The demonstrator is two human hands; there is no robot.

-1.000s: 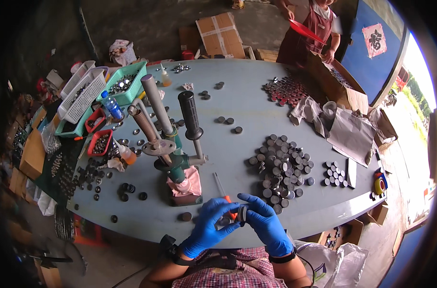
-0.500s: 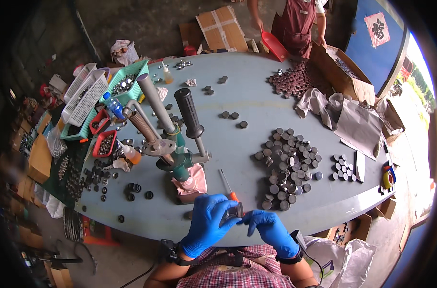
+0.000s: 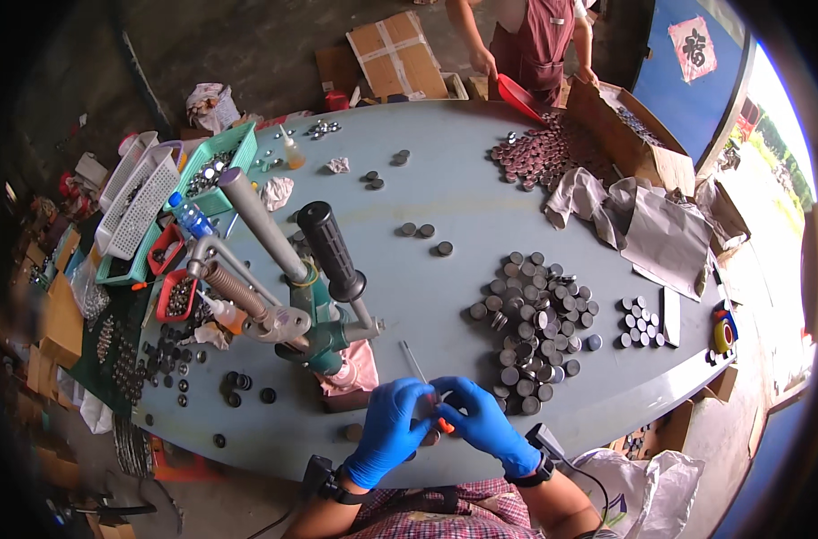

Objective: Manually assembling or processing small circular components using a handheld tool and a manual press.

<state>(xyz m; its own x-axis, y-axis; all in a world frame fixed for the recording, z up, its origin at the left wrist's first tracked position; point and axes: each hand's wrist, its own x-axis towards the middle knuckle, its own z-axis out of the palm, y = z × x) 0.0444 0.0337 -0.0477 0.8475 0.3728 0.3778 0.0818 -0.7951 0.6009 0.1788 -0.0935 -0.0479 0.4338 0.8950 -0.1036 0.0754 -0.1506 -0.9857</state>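
Observation:
In front of my body, both blue-gloved hands meet over the near table edge. My left hand (image 3: 393, 433) grips a dark round piece (image 3: 424, 408), mostly hidden by the fingers. From the other side, my right hand (image 3: 488, 426) closes its thumb and fingers on the same piece. Beneath the hands lies a screwdriver (image 3: 413, 361), its orange handle partly covered. Just beyond and to the left stands a green hand press (image 3: 324, 341) with a black-gripped lever (image 3: 333, 251) and a pink cloth (image 3: 360, 370) at its base. Right of the hands spreads a pile of dark round pieces (image 3: 535, 328).
Green baskets (image 3: 216, 193), red trays (image 3: 175, 296) and a blue-capped bottle (image 3: 191, 216) crowd the left side. At the far right, a person (image 3: 535, 45) holds a red scoop (image 3: 518, 99) near reddish discs (image 3: 539, 153) and a cardboard box (image 3: 647, 144). Brown paper (image 3: 665, 234) covers the right edge.
My right hand has come up to the dark piece, its fingers now closing against it beside the left hand. The view has shifted slightly. The person's red scoop has tilted.

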